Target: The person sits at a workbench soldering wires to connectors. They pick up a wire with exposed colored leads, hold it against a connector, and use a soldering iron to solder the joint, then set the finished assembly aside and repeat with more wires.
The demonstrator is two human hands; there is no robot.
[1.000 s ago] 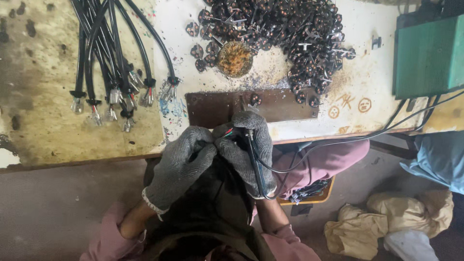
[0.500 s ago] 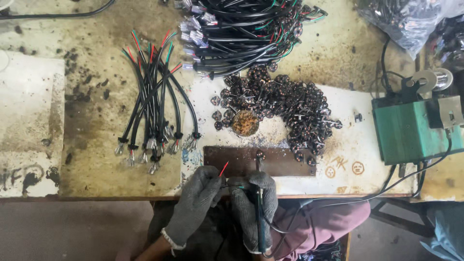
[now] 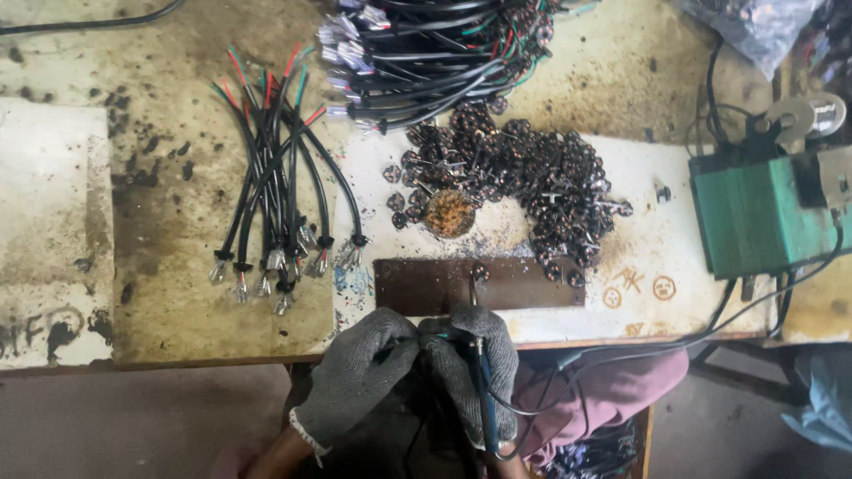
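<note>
Both my hands wear grey knit gloves and meet at the near edge of the stained workbench. My right hand (image 3: 475,368) grips a blue-handled soldering iron (image 3: 484,395) whose tip rests on a brown metal plate (image 3: 426,284), touching a small dark round part (image 3: 479,271). My left hand (image 3: 364,372) presses against the right one, pinching something thin and dark that I cannot make out. Beyond the plate lies a pile of small dark round parts (image 3: 524,182) and a small round tin (image 3: 450,214) of brownish stuff.
A bunch of short black cables (image 3: 280,195) with coloured wire ends lies at the left. A bigger cable bundle (image 3: 426,49) lies at the far edge. A green box (image 3: 754,222) with cords stands at the right. A clear bag (image 3: 763,27) sits far right.
The view has tilted up the bench, showing more of its far side. My hands moved from below the edge up to the plate, and the iron's tip now rests on it.
</note>
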